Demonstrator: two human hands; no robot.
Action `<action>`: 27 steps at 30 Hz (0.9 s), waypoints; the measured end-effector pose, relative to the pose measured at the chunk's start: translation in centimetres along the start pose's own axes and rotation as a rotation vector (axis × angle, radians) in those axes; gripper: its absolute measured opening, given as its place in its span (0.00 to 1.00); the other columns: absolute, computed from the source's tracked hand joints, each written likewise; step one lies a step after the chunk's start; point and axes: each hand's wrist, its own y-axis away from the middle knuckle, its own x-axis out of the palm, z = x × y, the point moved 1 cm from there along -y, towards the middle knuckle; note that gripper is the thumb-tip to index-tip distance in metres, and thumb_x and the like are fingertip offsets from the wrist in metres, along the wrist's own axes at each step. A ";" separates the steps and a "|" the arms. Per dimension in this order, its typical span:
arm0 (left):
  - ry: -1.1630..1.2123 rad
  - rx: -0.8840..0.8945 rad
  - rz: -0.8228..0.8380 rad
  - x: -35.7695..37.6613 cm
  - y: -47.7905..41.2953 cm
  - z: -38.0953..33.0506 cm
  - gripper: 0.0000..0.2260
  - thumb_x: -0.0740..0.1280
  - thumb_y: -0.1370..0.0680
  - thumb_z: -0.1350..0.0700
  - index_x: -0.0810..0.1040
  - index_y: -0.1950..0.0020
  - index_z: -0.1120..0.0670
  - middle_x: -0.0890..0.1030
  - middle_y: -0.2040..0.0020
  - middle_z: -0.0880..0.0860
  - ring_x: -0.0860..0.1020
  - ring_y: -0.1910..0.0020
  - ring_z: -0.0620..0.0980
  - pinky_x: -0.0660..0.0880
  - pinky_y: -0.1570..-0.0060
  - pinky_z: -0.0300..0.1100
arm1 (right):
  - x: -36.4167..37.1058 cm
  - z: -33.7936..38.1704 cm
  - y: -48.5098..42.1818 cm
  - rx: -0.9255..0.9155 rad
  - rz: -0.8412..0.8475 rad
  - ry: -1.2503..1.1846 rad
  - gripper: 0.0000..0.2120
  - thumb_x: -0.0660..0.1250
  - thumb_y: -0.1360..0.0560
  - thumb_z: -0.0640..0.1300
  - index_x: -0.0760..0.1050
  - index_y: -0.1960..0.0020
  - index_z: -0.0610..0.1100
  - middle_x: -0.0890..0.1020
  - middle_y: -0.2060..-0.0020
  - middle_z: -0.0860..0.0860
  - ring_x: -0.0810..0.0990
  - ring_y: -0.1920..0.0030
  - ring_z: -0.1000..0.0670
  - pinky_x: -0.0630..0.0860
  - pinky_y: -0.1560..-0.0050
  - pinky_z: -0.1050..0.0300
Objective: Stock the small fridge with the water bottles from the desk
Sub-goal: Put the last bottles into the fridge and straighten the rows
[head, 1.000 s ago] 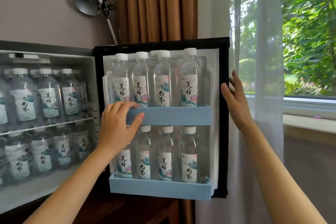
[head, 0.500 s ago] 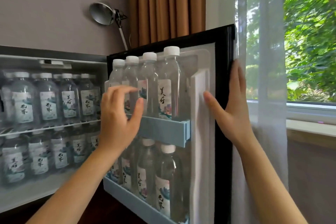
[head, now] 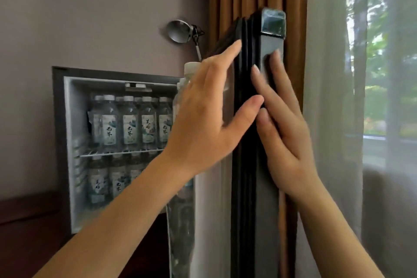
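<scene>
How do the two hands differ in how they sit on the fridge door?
The left hand is at the inner side of the fridge door, thumb across its black edge; the right hand lies flat on the grey outer face. The left hand's fingers are spread, the right hand's closer together. Both are open, gripping nothing.
</scene>
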 end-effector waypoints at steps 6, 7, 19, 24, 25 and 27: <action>-0.044 -0.144 -0.063 -5.3 2.1 2.5 0.31 0.59 0.24 0.48 0.54 0.26 0.60 0.60 0.35 0.36 0.61 0.32 0.34 0.61 0.33 0.32 | 6.8 1.0 -1.1 0.052 0.049 -0.333 0.31 0.57 0.22 0.42 0.44 0.26 0.40 0.50 0.25 0.50 0.50 0.24 0.53 0.53 0.26 0.57; -0.050 -0.177 -0.061 -6.3 2.5 3.0 0.31 0.59 0.24 0.47 0.53 0.25 0.58 0.59 0.34 0.36 0.61 0.31 0.35 0.62 0.32 0.34 | 8.1 1.1 -1.2 0.075 0.066 -0.372 0.32 0.59 0.23 0.43 0.44 0.26 0.41 0.51 0.25 0.51 0.51 0.24 0.54 0.54 0.26 0.56; -0.508 -0.522 -0.113 -15.4 6.9 10.9 0.27 0.64 0.23 0.51 0.60 0.26 0.56 0.65 0.34 0.50 0.67 0.37 0.42 0.55 0.46 0.16 | 20.6 1.4 -2.1 0.175 0.190 -0.074 0.32 0.65 0.30 0.59 0.59 0.28 0.61 0.57 0.27 0.47 0.55 0.28 0.49 0.55 0.32 0.62; -0.569 -0.658 -0.121 -16.8 9.1 15.6 0.27 0.63 0.22 0.53 0.58 0.25 0.54 0.66 0.36 0.55 0.70 0.40 0.47 0.57 0.49 0.23 | 25.8 -0.5 -2.7 0.271 0.358 0.113 0.41 0.68 0.32 0.63 0.46 0.28 0.66 0.39 0.28 0.50 0.45 0.28 0.44 0.59 0.31 0.36; -0.578 -0.693 -0.111 -16.9 9.8 16.6 0.28 0.63 0.22 0.52 0.57 0.25 0.54 0.66 0.36 0.55 0.70 0.39 0.49 0.58 0.48 0.25 | 26.7 -1.1 -2.7 0.284 0.395 0.163 0.43 0.68 0.33 0.64 0.43 0.28 0.67 0.37 0.29 0.52 0.42 0.28 0.45 0.58 0.32 0.33; -0.577 -0.778 -0.084 -17.1 11.1 18.6 0.30 0.64 0.23 0.53 0.54 0.24 0.52 0.66 0.36 0.57 0.70 0.38 0.51 0.58 0.48 0.28 | 28.5 -2.5 -2.6 0.308 0.458 0.207 0.47 0.70 0.34 0.64 0.39 0.29 0.67 0.34 0.31 0.53 0.38 0.28 0.44 0.56 0.33 0.30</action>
